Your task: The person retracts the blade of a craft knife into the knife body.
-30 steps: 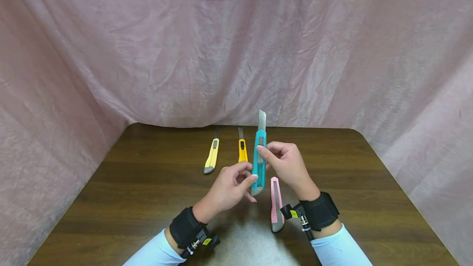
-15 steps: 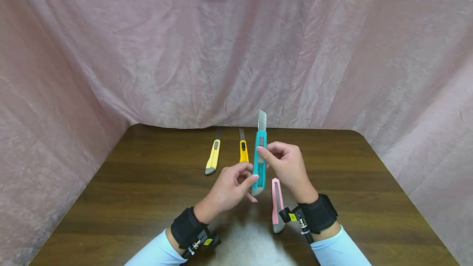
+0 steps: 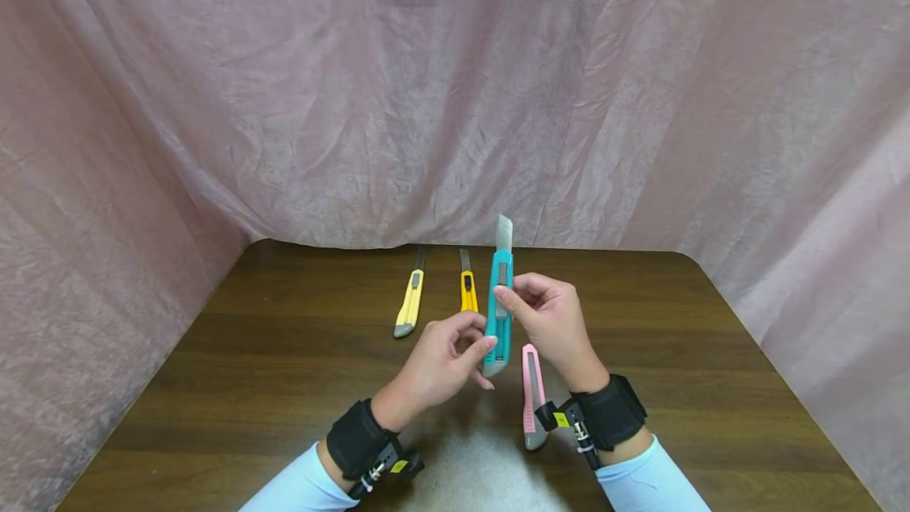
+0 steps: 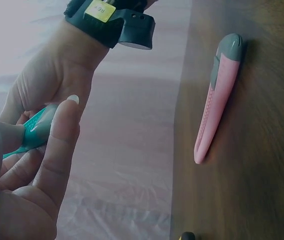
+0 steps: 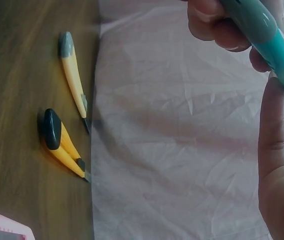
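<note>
I see left hand (image 3: 442, 362) pinching teal cutter (image 3: 499, 314) butt, right hand (image 3: 550, 321) gripping mid-body. Light, stiff, slick plastic; blade (image 3: 504, 232) bare above right hand, so I'd hold body only.

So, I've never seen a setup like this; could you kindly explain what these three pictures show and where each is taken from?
There is no machine: a person works with bare hands, wearing one camera on the head and one strapped to each wrist. The wide picture is the head view; the two close ones look out from the wrists. The left hand holds the lower end of a teal utility knife, blade out and pointing up; the right hand pinches its slider area. On the brown wooden table lie a pink utility knife, a light yellow one and a darker yellow one. Pink cloth hangs behind.
</note>
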